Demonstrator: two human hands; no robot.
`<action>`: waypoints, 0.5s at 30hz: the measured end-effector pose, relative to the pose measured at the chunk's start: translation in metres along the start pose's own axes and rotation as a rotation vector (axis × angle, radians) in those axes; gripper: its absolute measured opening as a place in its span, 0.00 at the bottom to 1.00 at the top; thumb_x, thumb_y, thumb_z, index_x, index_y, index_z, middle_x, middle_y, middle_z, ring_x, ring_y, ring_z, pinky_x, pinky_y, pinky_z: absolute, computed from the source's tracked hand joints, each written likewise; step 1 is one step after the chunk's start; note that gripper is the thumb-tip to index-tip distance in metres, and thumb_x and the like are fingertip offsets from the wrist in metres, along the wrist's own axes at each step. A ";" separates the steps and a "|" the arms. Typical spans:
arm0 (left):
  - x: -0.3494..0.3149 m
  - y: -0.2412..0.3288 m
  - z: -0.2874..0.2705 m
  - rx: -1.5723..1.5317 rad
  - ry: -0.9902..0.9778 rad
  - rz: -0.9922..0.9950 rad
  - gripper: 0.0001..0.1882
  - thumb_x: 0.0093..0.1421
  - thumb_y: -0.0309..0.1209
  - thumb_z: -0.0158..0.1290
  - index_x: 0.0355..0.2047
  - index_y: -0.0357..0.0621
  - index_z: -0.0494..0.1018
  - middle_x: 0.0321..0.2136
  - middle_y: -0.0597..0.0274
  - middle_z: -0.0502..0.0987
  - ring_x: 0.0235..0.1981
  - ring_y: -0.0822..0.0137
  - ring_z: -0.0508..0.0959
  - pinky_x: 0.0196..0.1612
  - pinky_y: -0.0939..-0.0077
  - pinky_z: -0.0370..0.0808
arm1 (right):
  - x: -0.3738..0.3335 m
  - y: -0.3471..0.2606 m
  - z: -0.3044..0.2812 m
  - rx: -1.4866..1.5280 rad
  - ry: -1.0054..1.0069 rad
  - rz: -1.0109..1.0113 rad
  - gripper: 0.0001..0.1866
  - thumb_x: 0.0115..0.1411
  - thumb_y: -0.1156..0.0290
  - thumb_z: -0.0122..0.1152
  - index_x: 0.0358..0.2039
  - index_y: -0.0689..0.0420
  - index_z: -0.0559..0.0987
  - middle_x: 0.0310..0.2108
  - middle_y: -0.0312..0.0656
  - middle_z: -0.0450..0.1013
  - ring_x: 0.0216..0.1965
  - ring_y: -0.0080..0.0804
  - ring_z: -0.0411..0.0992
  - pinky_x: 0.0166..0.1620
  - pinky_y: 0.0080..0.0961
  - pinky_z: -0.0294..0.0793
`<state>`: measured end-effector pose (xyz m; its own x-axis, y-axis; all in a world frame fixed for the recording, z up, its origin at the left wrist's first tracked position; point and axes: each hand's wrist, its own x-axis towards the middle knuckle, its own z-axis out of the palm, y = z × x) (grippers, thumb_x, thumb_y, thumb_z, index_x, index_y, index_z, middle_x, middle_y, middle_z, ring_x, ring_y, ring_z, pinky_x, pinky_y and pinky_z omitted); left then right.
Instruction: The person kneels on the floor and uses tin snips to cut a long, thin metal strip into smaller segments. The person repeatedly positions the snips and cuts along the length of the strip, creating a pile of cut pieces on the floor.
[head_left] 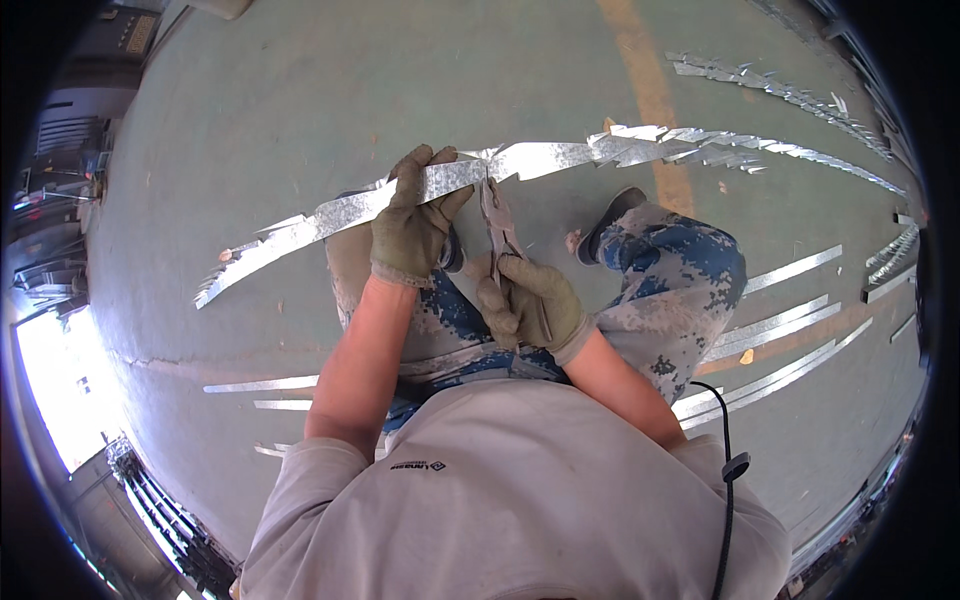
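Observation:
A long strip of shiny galvanized sheet metal (pixel 348 212) stretches across in front of me, with pointed, jagged tabs standing out along its edges. My left hand (pixel 410 228), in an olive work glove, is closed around it left of the middle, fingers over the far edge. My right hand (pixel 538 308), gloved alike, grips the handles of metal pliers (pixel 496 218). Their jaws point away from me and meet the strip's near edge just right of my left hand. Whether the jaws are clamped on the metal cannot be made out.
Another jagged strip (pixel 785 92) lies on the green floor at the far right. Plain flat strips lie on the right (pixel 775 328) and left (pixel 262 384). My knees (pixel 690 262) are bent below the work. A yellow line (pixel 640 60) crosses the floor. Racks (pixel 70 135) stand at the left.

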<state>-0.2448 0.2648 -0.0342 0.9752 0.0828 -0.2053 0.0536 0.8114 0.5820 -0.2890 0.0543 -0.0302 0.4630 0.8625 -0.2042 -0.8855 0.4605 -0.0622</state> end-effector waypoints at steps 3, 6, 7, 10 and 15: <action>0.002 -0.003 -0.001 0.003 0.022 -0.004 0.19 0.74 0.39 0.50 0.57 0.39 0.70 0.55 0.47 0.76 0.59 0.51 0.78 0.59 0.53 0.83 | 0.000 -0.002 0.004 0.007 0.019 0.002 0.24 0.75 0.52 0.50 0.59 0.59 0.75 0.36 0.38 0.78 0.27 0.29 0.77 0.27 0.30 0.77; 0.003 -0.004 -0.003 0.015 0.034 0.000 0.20 0.74 0.40 0.51 0.57 0.38 0.70 0.55 0.47 0.76 0.58 0.51 0.78 0.60 0.52 0.82 | -0.001 -0.002 0.006 -0.045 0.060 -0.009 0.26 0.75 0.50 0.48 0.58 0.59 0.76 0.38 0.40 0.80 0.30 0.30 0.80 0.31 0.31 0.82; 0.005 -0.005 -0.003 0.010 0.042 -0.003 0.20 0.73 0.40 0.52 0.57 0.38 0.70 0.55 0.47 0.76 0.58 0.51 0.78 0.60 0.52 0.82 | -0.001 -0.002 0.006 -0.076 0.081 -0.018 0.26 0.76 0.49 0.48 0.58 0.59 0.76 0.39 0.41 0.81 0.31 0.31 0.80 0.32 0.31 0.83; 0.006 -0.005 -0.002 0.018 0.078 -0.026 0.22 0.73 0.40 0.53 0.59 0.39 0.69 0.58 0.47 0.74 0.59 0.50 0.76 0.60 0.52 0.81 | -0.001 -0.003 0.004 -0.234 0.197 -0.026 0.28 0.75 0.45 0.47 0.56 0.58 0.77 0.39 0.42 0.81 0.31 0.32 0.80 0.33 0.30 0.83; 0.011 -0.014 -0.014 0.029 0.032 -0.002 0.23 0.72 0.38 0.54 0.62 0.39 0.67 0.61 0.45 0.70 0.61 0.47 0.73 0.65 0.48 0.74 | -0.004 -0.004 0.022 -0.314 0.388 0.025 0.28 0.75 0.44 0.46 0.52 0.57 0.79 0.34 0.41 0.81 0.28 0.31 0.79 0.30 0.31 0.80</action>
<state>-0.2379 0.2625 -0.0552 0.9678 0.1001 -0.2311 0.0620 0.7946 0.6039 -0.2862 0.0533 -0.0079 0.4447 0.7039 -0.5539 -0.8933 0.3035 -0.3315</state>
